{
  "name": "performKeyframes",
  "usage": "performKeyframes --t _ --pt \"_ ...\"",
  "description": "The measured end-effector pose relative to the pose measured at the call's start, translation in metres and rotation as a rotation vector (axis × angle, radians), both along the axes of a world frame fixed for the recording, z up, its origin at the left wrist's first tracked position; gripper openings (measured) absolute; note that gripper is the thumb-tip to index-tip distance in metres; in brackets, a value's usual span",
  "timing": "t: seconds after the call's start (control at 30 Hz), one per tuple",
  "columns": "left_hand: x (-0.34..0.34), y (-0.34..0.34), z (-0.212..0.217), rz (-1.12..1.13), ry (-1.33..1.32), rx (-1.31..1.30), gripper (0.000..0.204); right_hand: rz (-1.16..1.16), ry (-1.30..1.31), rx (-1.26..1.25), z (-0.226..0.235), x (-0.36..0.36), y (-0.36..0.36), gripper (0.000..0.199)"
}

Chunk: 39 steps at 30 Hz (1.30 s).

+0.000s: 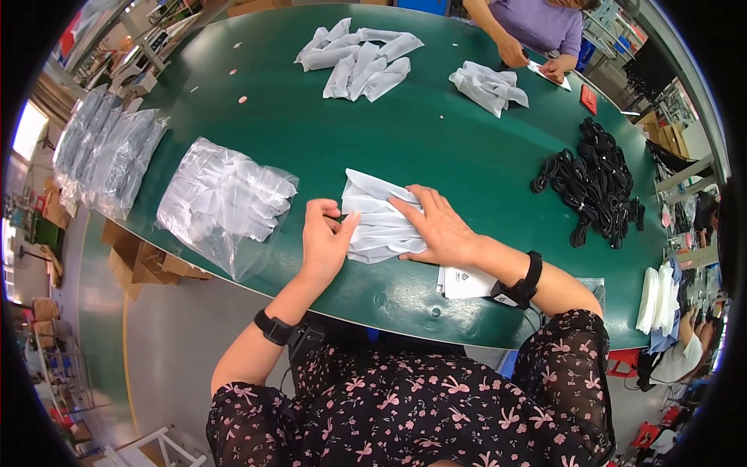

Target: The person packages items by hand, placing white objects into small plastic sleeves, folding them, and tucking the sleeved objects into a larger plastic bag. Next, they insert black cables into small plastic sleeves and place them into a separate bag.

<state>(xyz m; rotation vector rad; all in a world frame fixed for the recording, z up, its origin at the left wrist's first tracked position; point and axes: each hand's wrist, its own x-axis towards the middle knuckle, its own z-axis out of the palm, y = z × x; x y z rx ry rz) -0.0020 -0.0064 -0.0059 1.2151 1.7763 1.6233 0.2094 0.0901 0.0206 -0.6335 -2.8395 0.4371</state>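
Note:
On the green table in front of me lies a row of overlapping white sleeve-like packets. My right hand rests over their right side, fingers stretched out and spread on the white material. At their left edge is my left hand, its fingers partly curled and the thumb apart from the index finger, close against the packets. Nothing shows in its grasp. Partly under my right forearm lie white printed cards. To the left sits a clear plastic bag filled with similar white packets.
More clear bags lie at the far left. Loose white packets are at the back, with another bunch further right. A pile of black coiled cables is on the right, near white rolls. A co-worker handles something white across the table.

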Motion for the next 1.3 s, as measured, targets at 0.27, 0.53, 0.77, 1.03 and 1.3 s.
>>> performKeyframes --t 0.27,0.53,0.77,1.03,1.3 --pt "-0.017 0.025 -0.021 -0.234 0.318 -0.293 0.023 -0.004 0.016 -0.009 0.001 0.001 0.003 0.096" --pt "0.005 0.053 -0.017 -0.063 0.389 0.232 0.037 0.053 0.061 0.019 0.004 -0.001 0.006 0.093" --pt "0.015 0.044 -0.016 -0.298 0.230 -0.107 0.035 0.126 0.121 -0.009 0.009 -0.008 0.010 0.090" --pt "0.003 0.022 -0.007 -0.361 0.250 0.052 0.034 0.139 0.127 0.015 -0.004 -0.013 -0.004 0.085" --pt "-0.060 -0.098 0.074 0.563 0.952 0.033 0.028 0.157 0.215 -0.599 0.021 -0.034 -0.004 0.079"
